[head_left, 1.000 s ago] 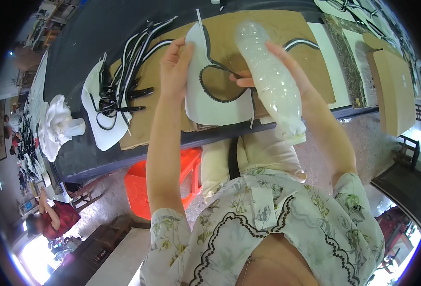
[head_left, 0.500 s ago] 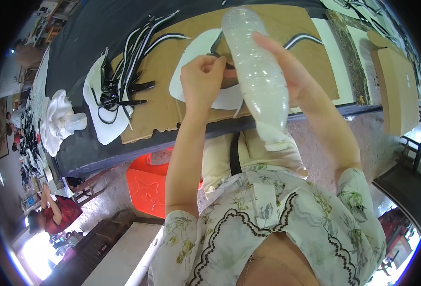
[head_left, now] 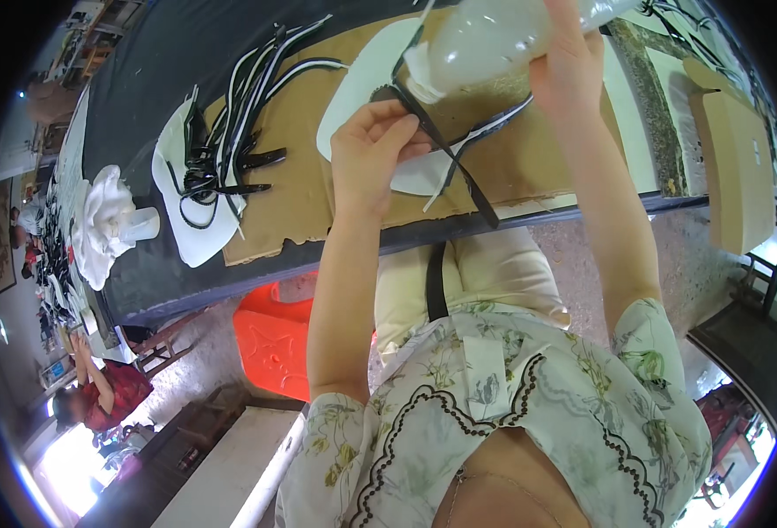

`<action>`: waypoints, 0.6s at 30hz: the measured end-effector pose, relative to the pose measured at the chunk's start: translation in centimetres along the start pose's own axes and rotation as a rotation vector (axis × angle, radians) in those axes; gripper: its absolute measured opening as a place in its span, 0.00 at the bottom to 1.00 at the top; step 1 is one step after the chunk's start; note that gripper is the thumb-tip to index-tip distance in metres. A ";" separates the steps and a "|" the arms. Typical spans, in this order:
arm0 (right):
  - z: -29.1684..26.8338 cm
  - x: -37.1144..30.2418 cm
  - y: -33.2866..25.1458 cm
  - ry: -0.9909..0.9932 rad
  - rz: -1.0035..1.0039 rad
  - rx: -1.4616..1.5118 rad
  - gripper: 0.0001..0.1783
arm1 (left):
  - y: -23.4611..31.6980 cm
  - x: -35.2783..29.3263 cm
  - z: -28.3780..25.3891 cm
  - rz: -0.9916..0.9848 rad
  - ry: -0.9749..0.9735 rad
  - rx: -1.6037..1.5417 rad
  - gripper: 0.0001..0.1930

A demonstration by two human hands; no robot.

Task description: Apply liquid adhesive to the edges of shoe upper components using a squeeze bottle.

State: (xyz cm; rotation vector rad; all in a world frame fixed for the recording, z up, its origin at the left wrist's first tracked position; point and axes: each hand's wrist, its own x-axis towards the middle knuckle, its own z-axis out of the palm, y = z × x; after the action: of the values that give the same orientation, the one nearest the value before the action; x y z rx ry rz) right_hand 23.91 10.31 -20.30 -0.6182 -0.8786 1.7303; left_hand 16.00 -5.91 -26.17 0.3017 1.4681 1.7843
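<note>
My left hand (head_left: 372, 151) pinches a dark strap (head_left: 465, 172) between thumb and fingers, its free end hanging down to the right. My right hand (head_left: 571, 79) grips a translucent plastic bottle (head_left: 494, 42), tipped on its side with its white neck (head_left: 421, 72) pointing left, just above the pinched strap. Behind my left hand lies a white, rounded flat piece (head_left: 353, 97) on the cardboard sheet. A black-and-white strap (head_left: 503, 117) runs below the bottle. Whether anything comes out of the neck cannot be seen.
Left on the cardboard (head_left: 305, 198) lies a bundle of black and white straps (head_left: 252, 114), beside another white piece (head_left: 215, 238). Crumpled white material with a cup (head_left: 145, 224) stands farther left. An open carton (head_left: 731, 167) is at right; a red stool (head_left: 269, 343) stands below the table edge.
The bottle has swung from nearly upright to lying sideways, moving up and right with my right hand. My left hand has shifted slightly, and the strap it holds is now visible.
</note>
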 end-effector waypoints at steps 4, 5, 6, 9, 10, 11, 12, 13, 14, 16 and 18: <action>0.7 0.2 0.6 -0.108 -0.147 -0.097 0.24 | 0.2 -0.3 0.3 0.032 -0.032 -0.064 0.15; 1.0 0.0 0.6 -0.197 -0.204 -0.206 0.22 | 0.2 -0.4 0.1 0.034 -0.023 -0.039 0.17; 1.0 -0.4 0.3 -0.199 -0.202 -0.204 0.22 | 0.2 -0.6 -0.1 0.035 -0.020 -0.039 0.17; 1.1 -2.1 -0.9 -0.184 -0.157 -0.325 0.19 | 0.2 -0.9 -0.4 0.056 0.017 -0.038 0.20; 1.2 -2.3 -0.9 -0.106 -0.183 -0.254 0.20 | 0.3 -0.9 -0.4 0.061 0.002 -0.017 0.21; 1.2 -2.4 -1.0 -0.022 -0.212 -0.188 0.20 | 0.4 -1.0 -0.2 0.061 -0.021 0.002 0.22; 1.2 -2.2 -0.8 -0.020 -0.214 -0.192 0.20 | 0.4 -1.1 0.1 0.059 -0.024 0.000 0.22; 1.3 -1.8 -0.3 0.007 -0.304 -0.125 0.20 | 0.5 -1.1 0.5 0.073 -0.033 -0.018 0.22; 1.5 -1.7 0.1 0.032 -0.390 -0.054 0.20 | 0.6 -1.2 0.6 0.088 -0.039 -0.033 0.23; 1.0 -2.7 -0.5 -0.072 -0.352 -0.247 0.20 | 0.6 -0.9 0.1 0.093 -0.041 -0.094 0.24; -1.8 -2.4 -0.5 -0.179 -0.316 -0.436 0.20 | 1.0 -0.8 -0.4 0.105 -0.045 -0.156 0.25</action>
State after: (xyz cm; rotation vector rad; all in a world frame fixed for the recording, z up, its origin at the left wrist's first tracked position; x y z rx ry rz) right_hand 26.34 8.61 -21.00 -0.5729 -1.4208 1.3283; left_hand 15.91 -6.79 -25.15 0.3417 1.2946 1.9509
